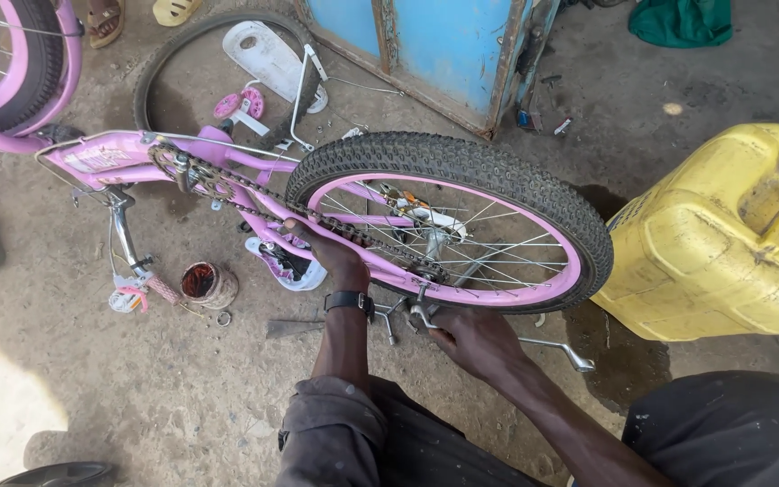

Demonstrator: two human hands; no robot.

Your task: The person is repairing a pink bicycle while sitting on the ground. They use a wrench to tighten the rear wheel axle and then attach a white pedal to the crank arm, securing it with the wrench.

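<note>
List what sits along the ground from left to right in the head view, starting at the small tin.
Small rusty tin → left hand on the pink frame → right hand on a metal wrench → yellow jerrycan.

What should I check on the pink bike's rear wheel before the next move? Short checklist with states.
1. Left hand gripping the pink frame beside the chain: ok.
2. Right hand on the tool at the axle: ok.
3. Chain sitting on the rear sprocket: cannot tell.
4. Rear wheel centred in the frame: cannot tell.
5. Yellow jerrycan touching the tyre: not ok.
6. Small tin close under the frame: not ok.
</note>
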